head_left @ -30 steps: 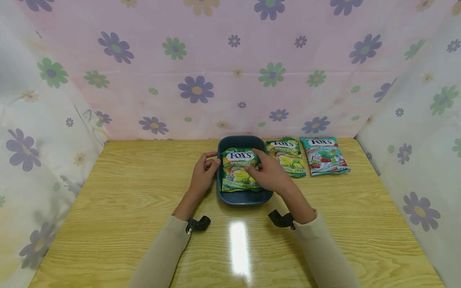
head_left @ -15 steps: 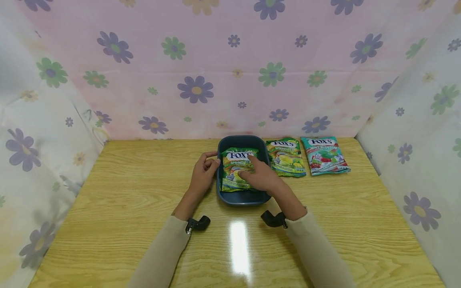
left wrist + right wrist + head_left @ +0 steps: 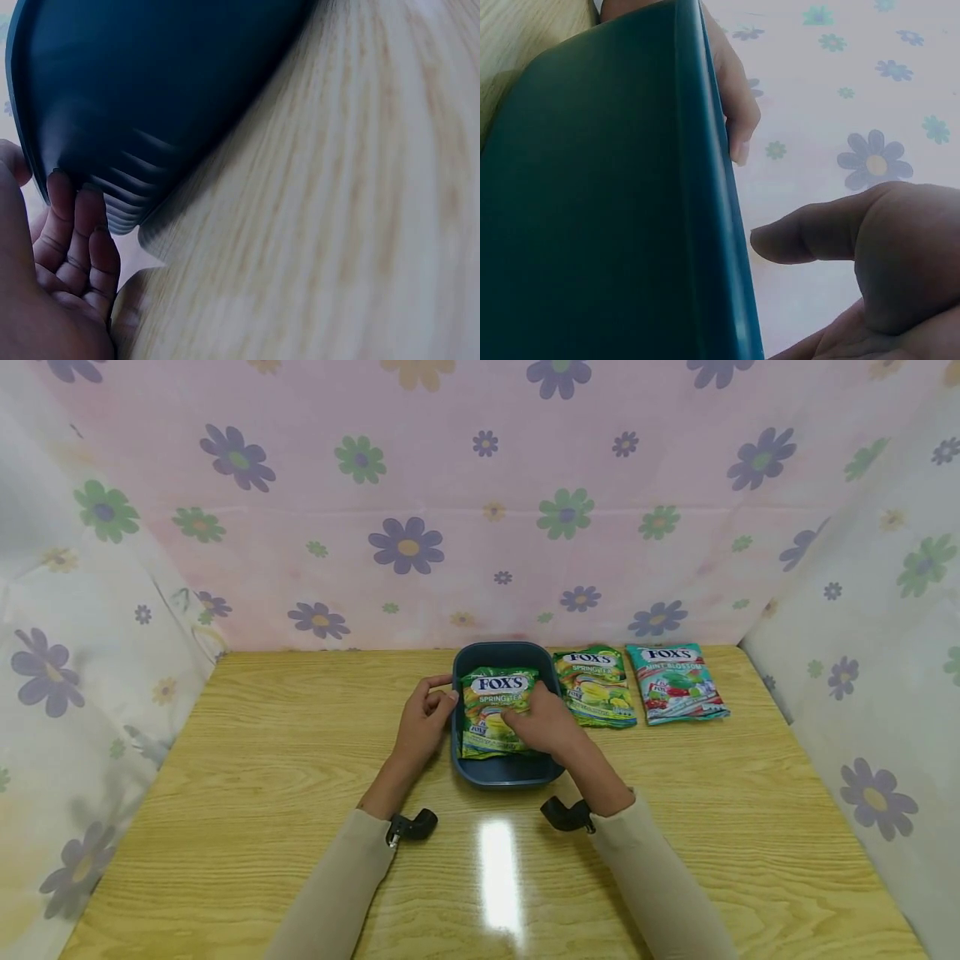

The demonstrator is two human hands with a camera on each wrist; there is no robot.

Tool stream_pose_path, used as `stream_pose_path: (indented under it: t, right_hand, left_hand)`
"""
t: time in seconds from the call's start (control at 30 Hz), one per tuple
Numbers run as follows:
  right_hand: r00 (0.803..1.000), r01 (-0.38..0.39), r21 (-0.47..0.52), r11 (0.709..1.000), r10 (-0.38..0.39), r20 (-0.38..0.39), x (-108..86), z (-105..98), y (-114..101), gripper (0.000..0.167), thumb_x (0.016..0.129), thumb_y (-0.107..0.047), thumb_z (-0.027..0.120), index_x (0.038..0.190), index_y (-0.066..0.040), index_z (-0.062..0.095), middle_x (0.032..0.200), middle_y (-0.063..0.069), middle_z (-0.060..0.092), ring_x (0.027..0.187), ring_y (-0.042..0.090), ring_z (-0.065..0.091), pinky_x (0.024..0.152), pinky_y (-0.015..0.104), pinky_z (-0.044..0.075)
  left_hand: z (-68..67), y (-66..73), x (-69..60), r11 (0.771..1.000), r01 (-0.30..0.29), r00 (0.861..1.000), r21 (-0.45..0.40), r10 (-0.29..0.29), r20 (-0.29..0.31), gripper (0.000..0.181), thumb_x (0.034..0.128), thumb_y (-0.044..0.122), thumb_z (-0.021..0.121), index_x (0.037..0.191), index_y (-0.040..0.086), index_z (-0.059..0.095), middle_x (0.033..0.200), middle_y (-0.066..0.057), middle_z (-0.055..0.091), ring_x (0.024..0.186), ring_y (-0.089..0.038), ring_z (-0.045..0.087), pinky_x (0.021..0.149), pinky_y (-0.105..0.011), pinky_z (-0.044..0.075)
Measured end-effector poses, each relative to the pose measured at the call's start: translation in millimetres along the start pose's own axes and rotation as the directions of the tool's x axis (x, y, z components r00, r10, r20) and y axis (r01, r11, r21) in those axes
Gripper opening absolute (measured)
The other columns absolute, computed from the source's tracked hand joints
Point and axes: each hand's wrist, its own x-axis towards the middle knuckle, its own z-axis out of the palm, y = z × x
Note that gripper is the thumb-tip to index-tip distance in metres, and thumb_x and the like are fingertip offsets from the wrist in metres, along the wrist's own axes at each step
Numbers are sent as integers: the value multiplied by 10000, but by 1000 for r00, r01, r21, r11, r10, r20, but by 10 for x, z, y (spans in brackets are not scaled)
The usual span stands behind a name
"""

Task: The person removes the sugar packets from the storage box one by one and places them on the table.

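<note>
A dark blue plastic bin (image 3: 506, 772) stands on the table with a green Fox's Spring Tea candy bag (image 3: 495, 700) lying face up inside it. My left hand (image 3: 422, 720) holds the bin's left side; in the left wrist view its fingers (image 3: 88, 217) lie against the ribbed outer wall, with the thumb at the rim. My right hand (image 3: 543, 720) reaches into the bin and rests on the right part of the bag, thumb on its front. In the right wrist view that thumb (image 3: 810, 231) is straight, while the bin wall hides the bag.
A second green Spring Tea bag (image 3: 596, 689) lies just right of the bin. Beyond it is a turquoise Fox's Mint Blossom bag (image 3: 677, 685). Flowered cloth (image 3: 408, 547) closes off the back and both sides of the wooden table (image 3: 300, 760).
My right hand has shifted a little left over the bag, and its fingers have drawn back from the bag's printed front. The left hand, bin and other bags stay put.
</note>
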Motion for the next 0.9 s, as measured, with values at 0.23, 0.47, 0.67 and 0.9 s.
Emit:
stream_pose_path:
  t: [0.23, 0.47, 0.67, 0.9]
  right_hand:
    - [999, -44, 129, 991, 44, 5, 54, 8, 38, 843, 1089, -289, 598, 1636, 104, 91, 891, 114, 455, 534, 158, 314, 672, 385, 393]
    - [997, -82, 194, 978, 78, 30, 78, 5, 76, 814, 1090, -296, 583, 1646, 69, 113, 1363, 254, 407, 677, 203, 359, 835, 451, 384]
    - [999, -50, 242, 969, 43, 34, 98, 27, 122, 866, 1112, -263, 532, 1663, 51, -58, 1596, 311, 302, 585, 186, 275, 800, 464, 377]
    - [998, -4, 265, 964, 20, -60, 107, 40, 110, 754, 1122, -210, 505, 1656, 72, 54, 1122, 226, 596, 698, 173, 451, 781, 416, 435]
  left_hand:
    - [3, -26, 7, 1000, -15, 1000, -10, 15, 5, 375, 1105, 174, 582, 1448, 24, 569, 887, -342, 640, 729, -135, 545, 749, -254, 424]
    - [7, -39, 12, 1000, -19, 1000, -14, 19, 0, 370, 1103, 168, 586, 1443, 23, 569, 889, -336, 640, 722, -120, 547, 748, -253, 428]
    - [9, -51, 12, 1000, -23, 1000, -12, 23, 1, 385, 1101, 174, 591, 1445, 3, 562, 886, -336, 637, 719, -124, 551, 745, -252, 438]
    - [12, -45, 11, 1000, -11, 1000, -8, 11, -4, 382, 1098, 182, 599, 1447, 30, 569, 900, -299, 664, 742, -141, 573, 766, -254, 447]
